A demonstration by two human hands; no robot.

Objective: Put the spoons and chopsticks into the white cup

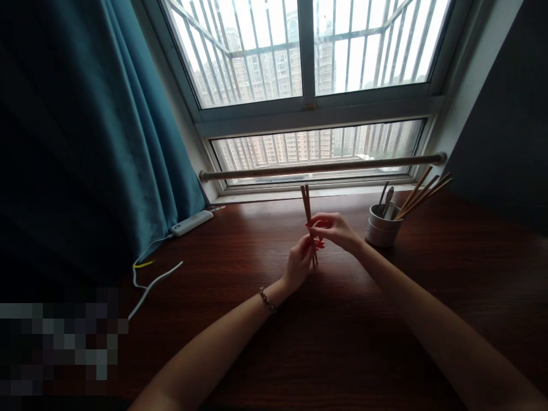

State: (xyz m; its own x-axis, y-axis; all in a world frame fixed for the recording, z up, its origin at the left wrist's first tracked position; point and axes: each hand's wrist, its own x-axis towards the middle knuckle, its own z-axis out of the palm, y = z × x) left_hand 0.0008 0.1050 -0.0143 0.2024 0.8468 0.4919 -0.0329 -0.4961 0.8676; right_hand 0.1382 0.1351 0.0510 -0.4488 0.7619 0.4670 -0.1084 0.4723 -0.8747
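A few thin brown chopsticks stand nearly upright over the desk, bunched together, their tops slightly apart. My left hand, with a bracelet at the wrist, is closed around their lower part. Just above it, my right hand pinches the chopsticks from the right side. The lower ends show below my fingers, near the desk top. Parts of the sticks are hidden behind my fingers.
A light-coloured cup at the right holds more sticks and some cutlery. A white power strip and white cable lie at the left by the blue curtain. The brown desk meets the window at the back.
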